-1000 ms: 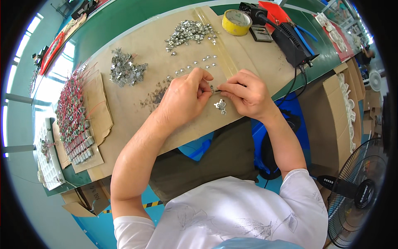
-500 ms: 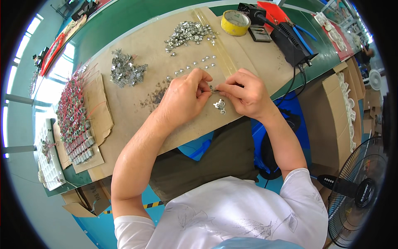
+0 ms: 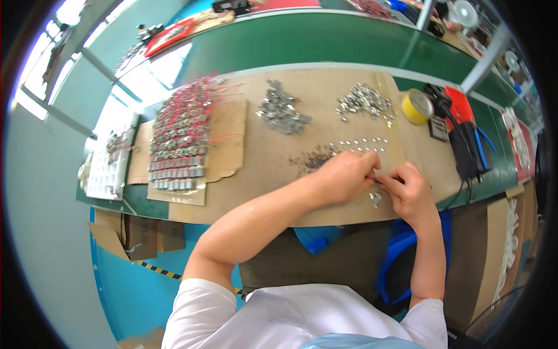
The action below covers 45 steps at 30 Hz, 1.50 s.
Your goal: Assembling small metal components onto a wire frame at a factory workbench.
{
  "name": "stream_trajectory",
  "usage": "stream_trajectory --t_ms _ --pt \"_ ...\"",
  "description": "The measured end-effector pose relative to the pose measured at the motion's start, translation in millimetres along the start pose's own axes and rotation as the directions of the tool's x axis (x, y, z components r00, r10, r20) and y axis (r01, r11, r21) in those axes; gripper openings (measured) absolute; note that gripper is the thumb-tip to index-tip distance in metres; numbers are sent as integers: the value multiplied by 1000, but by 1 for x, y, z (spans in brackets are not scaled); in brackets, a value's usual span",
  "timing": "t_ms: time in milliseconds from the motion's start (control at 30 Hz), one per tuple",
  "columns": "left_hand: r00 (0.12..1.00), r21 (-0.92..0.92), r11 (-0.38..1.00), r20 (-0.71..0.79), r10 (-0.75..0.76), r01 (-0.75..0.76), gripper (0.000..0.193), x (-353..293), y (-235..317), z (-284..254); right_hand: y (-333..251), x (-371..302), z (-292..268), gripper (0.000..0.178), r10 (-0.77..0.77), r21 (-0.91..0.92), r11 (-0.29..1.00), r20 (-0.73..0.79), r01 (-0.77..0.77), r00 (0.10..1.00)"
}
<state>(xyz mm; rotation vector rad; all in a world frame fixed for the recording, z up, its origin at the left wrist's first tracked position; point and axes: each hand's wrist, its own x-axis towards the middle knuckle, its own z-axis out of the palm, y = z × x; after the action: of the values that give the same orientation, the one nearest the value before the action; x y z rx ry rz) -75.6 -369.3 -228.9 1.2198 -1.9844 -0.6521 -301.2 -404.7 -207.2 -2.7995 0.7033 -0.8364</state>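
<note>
My left hand (image 3: 347, 176) and my right hand (image 3: 410, 191) meet fingertip to fingertip just above the brown board (image 3: 261, 200). Both are closed in a pinch around something tiny, mostly hidden by the fingers; its kind is not clear. Close below the fingertips lies a little cluster of shiny metal pieces (image 3: 376, 200). Beyond my hands, small silvery parts (image 3: 364, 143) sit spaced out in rows. Farther back is a heap of similar shiny parts (image 3: 365, 102). A pile of flat grey metal pieces (image 3: 283, 109) lies to its left.
Dark brown crumbs (image 3: 314, 159) are scattered beside my left wrist. At left stand many small cylindrical motors (image 3: 177, 166) with red wires, near a white compartment tray (image 3: 110, 157). To the right are a yellow tape roll (image 3: 417, 107), a black soldering station (image 3: 466, 154) and blue-handled pliers (image 3: 482, 148).
The view has swung left, so the bench and both hands appear farther right and more of the motors shows. My hands keep pinching together above the board.
</note>
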Motion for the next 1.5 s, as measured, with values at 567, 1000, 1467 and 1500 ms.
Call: stream_trajectory --t_ms 567,1000,1467,1500 --pt "947 -329 888 105 -304 322 33 -1 2 -18 4 1 14 25 -80 114 989 -131 95 988" --pt "961 -195 942 58 -269 275 23 2 -6 -29 40 19 -1 12 165 99 982 -15 -162 986" --pt "814 72 845 236 -531 531 12 4 6 -102 21 16 -16 11 228 252 928 198 -274 953" --pt "813 67 845 244 -529 531 12 4 1 -98 19 15 -15 11 205 279 923 228 -266 952"
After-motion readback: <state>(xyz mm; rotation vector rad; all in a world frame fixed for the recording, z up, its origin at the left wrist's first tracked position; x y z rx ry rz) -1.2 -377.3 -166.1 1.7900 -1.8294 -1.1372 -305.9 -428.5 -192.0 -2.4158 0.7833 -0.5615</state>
